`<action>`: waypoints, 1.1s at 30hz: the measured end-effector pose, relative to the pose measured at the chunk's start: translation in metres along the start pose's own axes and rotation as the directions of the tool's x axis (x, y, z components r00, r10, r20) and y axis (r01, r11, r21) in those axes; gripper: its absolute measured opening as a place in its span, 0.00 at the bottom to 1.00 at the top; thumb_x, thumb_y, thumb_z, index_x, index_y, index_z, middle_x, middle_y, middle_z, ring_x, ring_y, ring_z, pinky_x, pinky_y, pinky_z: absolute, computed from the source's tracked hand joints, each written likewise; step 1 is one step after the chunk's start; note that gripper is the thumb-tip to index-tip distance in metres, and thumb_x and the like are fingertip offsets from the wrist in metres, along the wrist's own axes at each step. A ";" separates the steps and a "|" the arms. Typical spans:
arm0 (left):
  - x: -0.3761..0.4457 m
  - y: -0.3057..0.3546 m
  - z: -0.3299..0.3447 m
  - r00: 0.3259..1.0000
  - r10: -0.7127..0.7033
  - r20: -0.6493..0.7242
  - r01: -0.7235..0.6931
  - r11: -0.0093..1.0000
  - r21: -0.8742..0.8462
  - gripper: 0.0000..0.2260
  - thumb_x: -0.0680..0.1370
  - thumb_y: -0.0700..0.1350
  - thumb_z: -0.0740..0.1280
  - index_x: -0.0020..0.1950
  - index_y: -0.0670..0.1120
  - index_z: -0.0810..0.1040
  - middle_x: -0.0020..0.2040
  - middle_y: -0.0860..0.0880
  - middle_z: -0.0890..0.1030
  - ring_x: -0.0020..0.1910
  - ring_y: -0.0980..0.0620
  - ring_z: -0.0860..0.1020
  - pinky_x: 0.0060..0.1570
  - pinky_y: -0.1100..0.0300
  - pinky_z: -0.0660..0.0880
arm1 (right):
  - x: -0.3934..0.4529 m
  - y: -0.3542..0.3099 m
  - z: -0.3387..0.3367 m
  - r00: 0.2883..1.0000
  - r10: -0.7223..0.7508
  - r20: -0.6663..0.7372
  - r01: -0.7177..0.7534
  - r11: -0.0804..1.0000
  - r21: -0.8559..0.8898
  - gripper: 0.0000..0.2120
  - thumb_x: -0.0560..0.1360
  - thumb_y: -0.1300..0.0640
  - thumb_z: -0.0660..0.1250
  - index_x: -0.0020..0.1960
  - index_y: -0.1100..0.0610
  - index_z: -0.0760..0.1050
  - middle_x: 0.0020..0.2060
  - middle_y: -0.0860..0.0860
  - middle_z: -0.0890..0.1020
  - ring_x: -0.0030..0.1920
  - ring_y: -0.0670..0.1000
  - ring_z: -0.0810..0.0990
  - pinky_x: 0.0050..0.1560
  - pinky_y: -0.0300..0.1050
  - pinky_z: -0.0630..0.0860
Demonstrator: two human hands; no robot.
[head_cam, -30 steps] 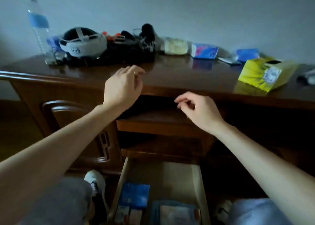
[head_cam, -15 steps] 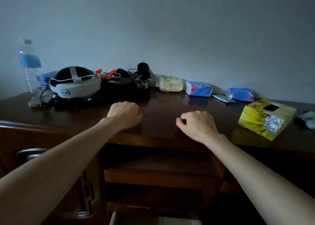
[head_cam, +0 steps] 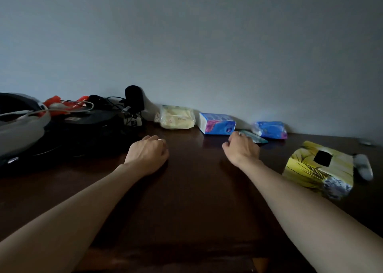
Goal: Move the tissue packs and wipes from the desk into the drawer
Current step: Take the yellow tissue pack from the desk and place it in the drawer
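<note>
Along the wall at the back of the dark wooden desk (head_cam: 186,200) lie a pale yellow pack (head_cam: 177,120), a blue and pink tissue pack (head_cam: 217,125) and a blue pack (head_cam: 270,129). In front of them lies a flat teal wipe packet (head_cam: 256,138). A yellow tissue box (head_cam: 317,169) stands at the right. My left hand (head_cam: 147,154) hovers over the desk with curled fingers and holds nothing. With its fingers curled too, my right hand (head_cam: 242,148) is just in front of the teal packet; whether they touch is hidden. The drawer is out of view.
A white and black headset (head_cam: 18,127) and a heap of black cables with a microphone (head_cam: 133,98) fill the left of the desk. Orange items (head_cam: 62,104) lie behind them. A grey object (head_cam: 362,166) sits right of the yellow box.
The view has tilted up and the drawer has dropped out of sight. Both hands have moved forward across the desk toward the packs, the right one up to the teal packet.
</note>
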State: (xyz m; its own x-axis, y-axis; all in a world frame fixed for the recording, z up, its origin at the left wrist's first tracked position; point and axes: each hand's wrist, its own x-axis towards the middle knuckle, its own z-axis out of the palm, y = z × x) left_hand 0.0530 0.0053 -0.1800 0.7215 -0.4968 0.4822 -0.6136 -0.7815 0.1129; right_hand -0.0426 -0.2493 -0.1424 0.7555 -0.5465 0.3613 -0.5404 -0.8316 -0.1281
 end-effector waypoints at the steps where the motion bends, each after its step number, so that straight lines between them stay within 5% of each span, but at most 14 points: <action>1: 0.008 0.000 0.005 1.000 -0.007 -0.020 0.007 1.000 0.002 0.09 0.80 0.53 0.61 0.49 0.52 0.79 0.49 0.52 0.79 0.53 0.50 0.77 0.42 0.55 0.75 | 0.011 0.005 0.006 0.999 0.042 0.015 -0.042 0.999 0.017 0.19 0.80 0.46 0.62 0.66 0.54 0.73 0.62 0.55 0.77 0.60 0.58 0.78 0.50 0.52 0.78; 8: 0.081 0.005 0.035 0.998 -0.045 -0.032 0.046 0.998 0.031 0.17 0.79 0.52 0.61 0.68 0.50 0.74 0.62 0.48 0.76 0.63 0.47 0.74 0.48 0.52 0.76 | 0.075 0.027 0.050 0.975 0.219 0.033 -0.213 0.969 -0.123 0.32 0.77 0.42 0.67 0.74 0.56 0.62 0.71 0.61 0.66 0.67 0.62 0.72 0.58 0.58 0.77; 11: 0.113 0.007 0.050 0.996 -0.085 -0.012 0.086 0.995 0.056 0.23 0.79 0.47 0.61 0.74 0.50 0.68 0.69 0.46 0.70 0.68 0.45 0.69 0.53 0.51 0.74 | 0.098 0.030 0.065 0.960 0.281 -0.016 -0.280 0.950 -0.139 0.28 0.77 0.44 0.67 0.71 0.57 0.69 0.68 0.61 0.67 0.64 0.63 0.73 0.57 0.59 0.78; 17: 0.148 0.003 0.082 0.995 -0.066 -0.077 0.087 0.949 0.303 0.19 0.78 0.49 0.60 0.66 0.45 0.78 0.77 0.47 0.64 0.77 0.44 0.55 0.74 0.47 0.57 | 0.134 0.032 0.085 0.949 0.316 -0.027 -0.316 0.934 -0.169 0.18 0.78 0.45 0.66 0.58 0.58 0.79 0.56 0.58 0.82 0.60 0.60 0.78 0.65 0.63 0.71; 21: 0.153 0.004 0.088 0.996 -0.060 -0.070 0.079 0.946 0.315 0.18 0.78 0.49 0.59 0.61 0.45 0.81 0.66 0.47 0.77 0.72 0.45 0.64 0.73 0.47 0.57 | 0.138 0.035 0.089 0.947 0.321 -0.028 -0.320 0.925 -0.205 0.15 0.81 0.47 0.62 0.52 0.57 0.80 0.52 0.57 0.83 0.59 0.58 0.79 0.75 0.67 0.58; 27: 0.144 0.005 0.081 0.997 -0.075 -0.010 0.075 0.953 0.294 0.20 0.78 0.47 0.56 0.65 0.44 0.79 0.66 0.48 0.78 0.72 0.46 0.64 0.75 0.47 0.53 | 0.129 0.035 0.083 0.961 0.269 0.058 -0.245 0.933 -0.263 0.19 0.80 0.47 0.57 0.61 0.56 0.80 0.66 0.56 0.77 0.69 0.57 0.70 0.73 0.63 0.58; 33: 0.097 0.012 0.058 0.998 -0.043 0.052 0.034 0.985 0.171 0.22 0.77 0.50 0.56 0.65 0.43 0.78 0.67 0.48 0.77 0.73 0.47 0.63 0.77 0.47 0.49 | 0.079 0.024 0.060 0.974 0.177 0.140 -0.153 0.974 -0.166 0.22 0.81 0.50 0.56 0.68 0.60 0.75 0.69 0.57 0.73 0.68 0.58 0.68 0.69 0.58 0.65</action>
State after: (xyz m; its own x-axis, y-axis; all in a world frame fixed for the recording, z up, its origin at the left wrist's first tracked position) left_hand 0.1345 -0.0737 -0.1819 0.7632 -0.4813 0.4311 -0.5248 -0.8509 -0.0210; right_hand 0.0268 -0.3181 -0.1718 0.6921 -0.6935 0.2001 -0.7037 -0.7100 -0.0267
